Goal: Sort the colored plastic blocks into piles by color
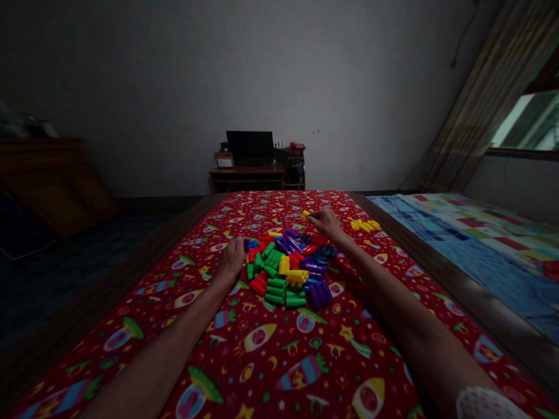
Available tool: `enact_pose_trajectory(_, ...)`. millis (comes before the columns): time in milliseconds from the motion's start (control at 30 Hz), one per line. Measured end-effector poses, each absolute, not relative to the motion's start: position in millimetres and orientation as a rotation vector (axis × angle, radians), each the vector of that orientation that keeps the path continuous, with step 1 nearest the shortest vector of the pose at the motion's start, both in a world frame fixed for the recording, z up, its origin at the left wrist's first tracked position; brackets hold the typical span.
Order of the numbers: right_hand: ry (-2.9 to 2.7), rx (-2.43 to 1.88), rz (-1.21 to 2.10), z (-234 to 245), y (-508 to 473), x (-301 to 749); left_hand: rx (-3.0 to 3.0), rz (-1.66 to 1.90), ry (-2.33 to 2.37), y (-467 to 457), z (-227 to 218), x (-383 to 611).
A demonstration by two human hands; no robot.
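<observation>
A heap of coloured plastic building blocks in green, red, yellow, blue and purple lies on a red patterned cloth. My right hand, beyond the heap's far right side, pinches a yellow block between thumb and fingers. At the heap's left edge rests my left hand, its fingers bent beside some blue and red blocks; the fingertips are partly hidden, so I cannot tell whether they grip anything. Several yellow blocks lie grouped to the right, apart from the heap.
Dark wooden edging runs along the cloth's sides. Against the far wall stands a desk with a monitor. A wooden cabinet is at the left, and a checked blue bedspread at the right below a curtain.
</observation>
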State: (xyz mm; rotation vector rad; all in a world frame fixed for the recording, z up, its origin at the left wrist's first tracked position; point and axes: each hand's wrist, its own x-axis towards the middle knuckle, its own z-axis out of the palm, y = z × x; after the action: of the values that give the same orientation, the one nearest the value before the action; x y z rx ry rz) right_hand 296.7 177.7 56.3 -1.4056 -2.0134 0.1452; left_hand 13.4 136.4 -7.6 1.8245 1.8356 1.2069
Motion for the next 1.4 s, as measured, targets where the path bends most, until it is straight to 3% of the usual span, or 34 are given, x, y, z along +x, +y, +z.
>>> enact_pose_trajectory(133, -1.847, -1.749, -0.093, 59, 181, 348, 1.831, 1.224, 1.821, 135, -8, 14)
enact_pose_trajectory(367, -1.598, -2.144, -0.118, 58, 176, 402, 1.826, 1.233, 1.806, 137, -9, 14)
enact_pose_trajectory(500, -1.738, -1.933, -0.135, 67, 177, 367, 1.829, 1.203, 1.83, 137, -6, 15)
enact_pose_trajectory(700, -2.338, -1.117, 0.44, 58, 155, 272, 1.819, 1.209, 1.838, 136, -6, 15)
enact_pose_trajectory(833, -2.601, -0.828, 0.467, 70, 130, 248, 1.802, 1.228, 1.807, 134, -9, 15)
enact_pose_trajectory(1133, -2.921, -1.031, 0.107, 98, 92, 244, 1.821, 1.241, 1.772, 128, -7, 17)
enact_pose_trajectory(1233, -2.92, -0.98, 0.204, 92, 97, 240, 1.826, 1.25, 1.779, 127, -7, 18)
enact_pose_trajectory(1400, -2.636, -0.874, 0.633, 102, 126, 268, 1.825, 1.221, 1.797, 130, -6, 17)
